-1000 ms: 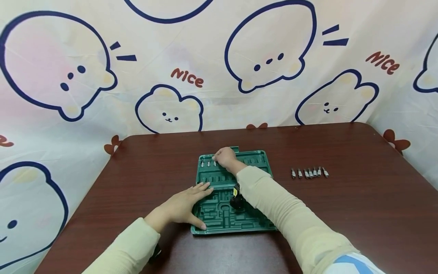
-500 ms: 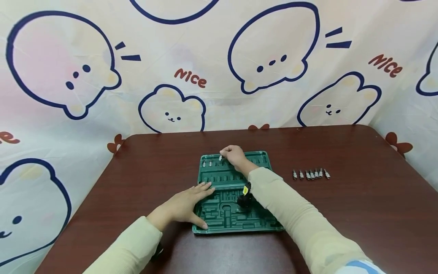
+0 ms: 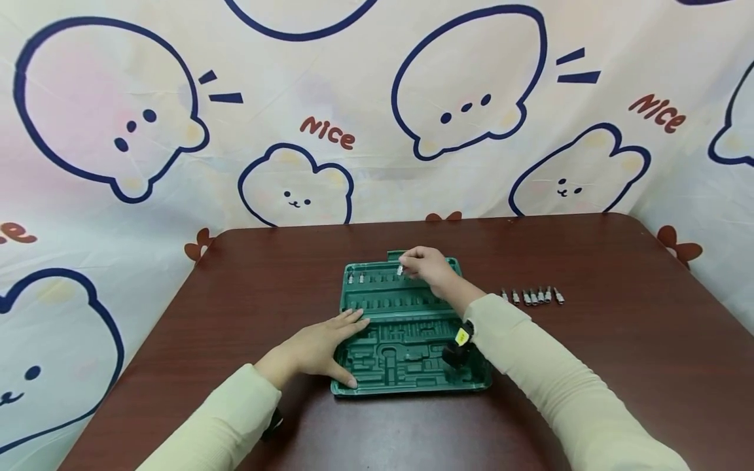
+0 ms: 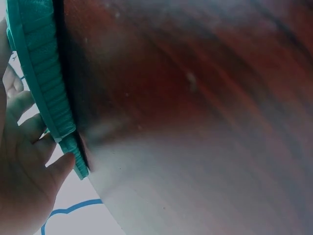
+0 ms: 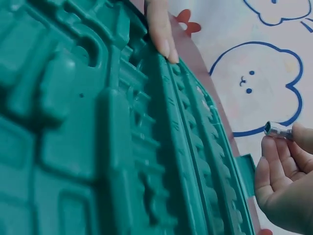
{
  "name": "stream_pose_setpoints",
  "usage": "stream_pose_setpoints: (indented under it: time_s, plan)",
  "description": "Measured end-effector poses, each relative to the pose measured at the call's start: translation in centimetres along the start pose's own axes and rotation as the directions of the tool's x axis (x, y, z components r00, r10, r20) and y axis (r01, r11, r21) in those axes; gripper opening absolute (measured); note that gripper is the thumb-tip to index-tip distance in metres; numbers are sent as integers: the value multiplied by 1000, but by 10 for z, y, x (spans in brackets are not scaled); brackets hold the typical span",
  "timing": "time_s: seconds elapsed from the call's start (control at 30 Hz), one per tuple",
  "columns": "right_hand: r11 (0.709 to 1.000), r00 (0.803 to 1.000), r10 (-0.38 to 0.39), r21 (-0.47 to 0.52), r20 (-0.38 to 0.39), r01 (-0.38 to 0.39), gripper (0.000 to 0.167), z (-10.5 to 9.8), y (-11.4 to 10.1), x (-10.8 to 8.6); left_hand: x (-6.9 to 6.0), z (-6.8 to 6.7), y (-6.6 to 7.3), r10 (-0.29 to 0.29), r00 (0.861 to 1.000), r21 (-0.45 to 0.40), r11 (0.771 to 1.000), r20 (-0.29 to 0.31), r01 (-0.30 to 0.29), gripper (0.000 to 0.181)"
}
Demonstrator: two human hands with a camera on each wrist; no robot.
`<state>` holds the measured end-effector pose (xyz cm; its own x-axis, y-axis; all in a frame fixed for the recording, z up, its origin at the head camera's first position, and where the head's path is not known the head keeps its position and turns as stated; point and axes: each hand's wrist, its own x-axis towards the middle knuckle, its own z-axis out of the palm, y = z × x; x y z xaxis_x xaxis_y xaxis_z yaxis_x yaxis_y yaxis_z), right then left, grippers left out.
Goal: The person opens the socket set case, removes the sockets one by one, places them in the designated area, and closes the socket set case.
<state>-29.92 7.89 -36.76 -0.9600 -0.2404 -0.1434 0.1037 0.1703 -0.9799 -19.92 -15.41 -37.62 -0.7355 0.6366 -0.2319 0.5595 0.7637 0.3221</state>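
Note:
An opened green plastic tool case [image 3: 406, 391] lies on the table. My right hand [image 3: 432, 268] pinches a small silver socket [image 5: 278, 130] between thumb and fingers, raised over the far row of slots. In the right wrist view the socket's hollow end points away from the fingertips. Two more sockets, a left one [image 3: 350, 278] and its neighbour [image 3: 362, 278], stand at the left end of that row. My left hand [image 3: 315, 347] rests on the case's left edge with fingers spread and straight. From the left wrist, its fingers [image 4: 61, 166] touch the case's side.
Several loose sockets [image 3: 533, 297] are lined up on the brown table [image 3: 589, 366] to the right of the case, partly behind the right sleeve. A green latch tab [image 3: 394, 255] sticks out at the case's far edge. A printed cloth [image 3: 377, 183] hangs behind the table.
My right hand has lifted the third socket from the left out of the far row and carried it to the right along the row. The left hand has stayed on the case edge.

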Motion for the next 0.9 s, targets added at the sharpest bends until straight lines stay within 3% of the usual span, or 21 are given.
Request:
stream_pose_setpoints:
  time_s: [0.4,0.9]
  plan:
    - [999,999,1,46,-47,1,34,-59,5,-41,-1,0,-1,26,1000,54,998,-11,-25,98]
    - [999,976,35,29,-214,-29,30,-159,28,-98,1,1,-3,36,999,47,998,-5,-36,98]
